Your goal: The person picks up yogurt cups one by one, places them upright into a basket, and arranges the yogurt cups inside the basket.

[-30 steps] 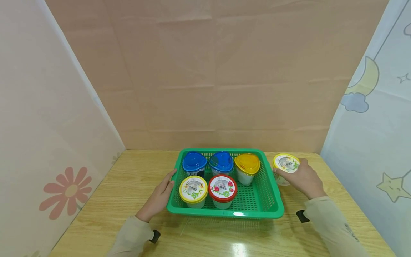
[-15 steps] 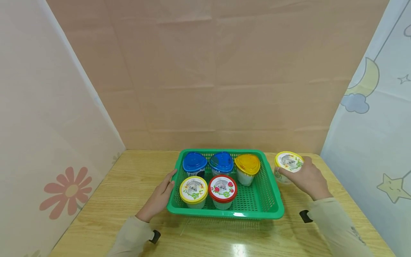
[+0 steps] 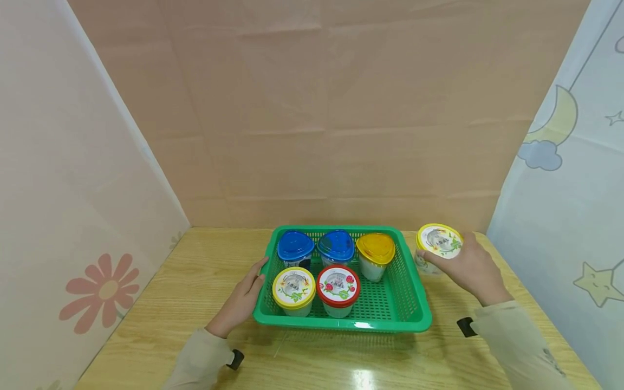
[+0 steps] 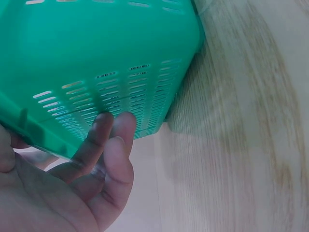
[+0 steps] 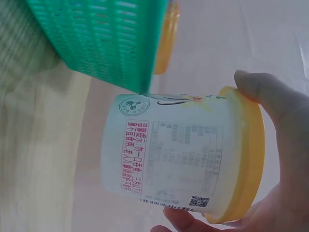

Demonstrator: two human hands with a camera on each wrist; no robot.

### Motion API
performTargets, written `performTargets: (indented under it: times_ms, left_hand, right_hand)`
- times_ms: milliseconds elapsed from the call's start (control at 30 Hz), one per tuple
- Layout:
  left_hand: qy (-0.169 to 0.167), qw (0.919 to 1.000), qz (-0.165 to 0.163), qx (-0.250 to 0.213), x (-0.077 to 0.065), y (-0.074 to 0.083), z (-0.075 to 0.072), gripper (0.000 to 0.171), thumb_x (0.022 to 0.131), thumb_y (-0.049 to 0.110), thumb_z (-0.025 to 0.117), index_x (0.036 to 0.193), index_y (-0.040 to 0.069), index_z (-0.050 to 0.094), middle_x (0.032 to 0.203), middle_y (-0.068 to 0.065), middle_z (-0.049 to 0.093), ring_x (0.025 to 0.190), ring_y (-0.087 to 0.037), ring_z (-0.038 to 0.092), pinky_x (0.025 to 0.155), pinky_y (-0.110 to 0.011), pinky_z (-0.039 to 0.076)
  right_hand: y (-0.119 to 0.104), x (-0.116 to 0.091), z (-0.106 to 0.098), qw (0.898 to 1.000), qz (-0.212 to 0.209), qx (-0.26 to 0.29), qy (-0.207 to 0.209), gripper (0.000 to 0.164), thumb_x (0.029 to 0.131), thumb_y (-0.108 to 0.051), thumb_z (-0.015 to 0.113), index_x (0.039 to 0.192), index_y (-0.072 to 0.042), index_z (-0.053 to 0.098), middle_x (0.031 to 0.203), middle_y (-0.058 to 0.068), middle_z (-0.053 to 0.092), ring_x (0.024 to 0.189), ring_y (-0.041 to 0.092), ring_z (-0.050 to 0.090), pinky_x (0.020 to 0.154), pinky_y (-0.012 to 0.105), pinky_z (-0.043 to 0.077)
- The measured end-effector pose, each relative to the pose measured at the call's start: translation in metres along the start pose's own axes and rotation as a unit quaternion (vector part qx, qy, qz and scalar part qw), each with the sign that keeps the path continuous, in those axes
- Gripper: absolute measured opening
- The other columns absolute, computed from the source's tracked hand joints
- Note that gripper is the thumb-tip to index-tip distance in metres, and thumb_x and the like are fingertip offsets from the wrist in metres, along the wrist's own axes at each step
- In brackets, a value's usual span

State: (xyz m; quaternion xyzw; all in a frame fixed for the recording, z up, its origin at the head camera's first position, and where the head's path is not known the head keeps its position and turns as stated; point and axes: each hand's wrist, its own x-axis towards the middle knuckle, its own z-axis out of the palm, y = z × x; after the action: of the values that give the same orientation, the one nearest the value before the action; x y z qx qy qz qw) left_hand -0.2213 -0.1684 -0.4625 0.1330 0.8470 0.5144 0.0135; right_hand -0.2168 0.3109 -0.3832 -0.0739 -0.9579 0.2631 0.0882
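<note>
My right hand [image 3: 470, 268] grips a jelly cup [image 5: 169, 150] with a yellow lid, to the right of the green plastic basket [image 3: 341, 324]. In the right wrist view the thumb lies at the lid's edge and fingers curl under the cup. The cup appears raised off the table. My left hand [image 3: 239, 303] rests against the basket's left side, its fingers [image 4: 118, 159] loosely bent at the slotted outer wall. Inside the basket stand two blue-lidded cups [image 3: 295, 245], an orange-lidded cup [image 3: 375, 248], a yellow-lidded cup [image 3: 294, 288] and a red-lidded cup [image 3: 338, 287].
The basket stands on a wooden table [image 3: 166, 303]. A brown paper-like backdrop [image 3: 317, 119] rises behind it. Patterned cloth panels [image 3: 580, 179] flank the table on both sides. Within the basket, bare slotted floor [image 3: 372, 303] shows at the front right.
My right hand has moved slightly right and up in the head view, carrying the yellow-lidded jelly cup with it. The left hand and the basket stay where they were.
</note>
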Motion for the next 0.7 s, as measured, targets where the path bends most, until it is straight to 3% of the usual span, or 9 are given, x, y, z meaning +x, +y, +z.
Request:
performTargets:
  times_ms: [167, 400, 700]
  left_hand:
    - [0.003, 0.9999, -0.010, -0.013, 0.001, -0.001, 0.000, 0.047, 0.111, 0.022, 0.035, 0.158, 0.023, 0.029, 0.099, -0.010, 0.061, 0.082, -0.019, 0.063, 0.075, -0.036, 0.051]
    - [0.002, 0.9998, -0.013, -0.017, 0.000, -0.001, 0.000, 0.047, 0.111, 0.023, 0.035, 0.158, 0.024, 0.029, 0.098, -0.010, 0.061, 0.082, -0.019, 0.063, 0.075, -0.036, 0.051]
    - [-0.003, 0.9999, -0.006, -0.012, 0.000, -0.002, 0.000, 0.047, 0.112, 0.025, 0.034, 0.158, 0.025, 0.028, 0.100, -0.011, 0.062, 0.086, -0.019, 0.064, 0.078, -0.037, 0.051]
  right_hand:
    - [-0.007, -0.003, -0.004, 1.000, -0.014, 0.003, 0.010, 0.111, 0.079, -0.071, 0.070, 0.141, 0.012, 0.030, 0.109, 0.027, 0.056, 0.083, 0.035, 0.057, 0.055, 0.034, 0.040]
    - [-0.017, -0.009, -0.011, 0.998, -0.039, 0.000, 0.043, 0.105, 0.076, -0.070, 0.073, 0.129, 0.014, 0.038, 0.101, 0.023, 0.053, 0.079, 0.033, 0.054, 0.054, 0.031, 0.040]
    - [-0.034, -0.017, -0.019, 0.998, -0.055, 0.012, 0.034, 0.111, 0.075, -0.071, 0.074, 0.138, 0.012, 0.034, 0.108, 0.024, 0.053, 0.085, 0.035, 0.054, 0.057, 0.032, 0.041]
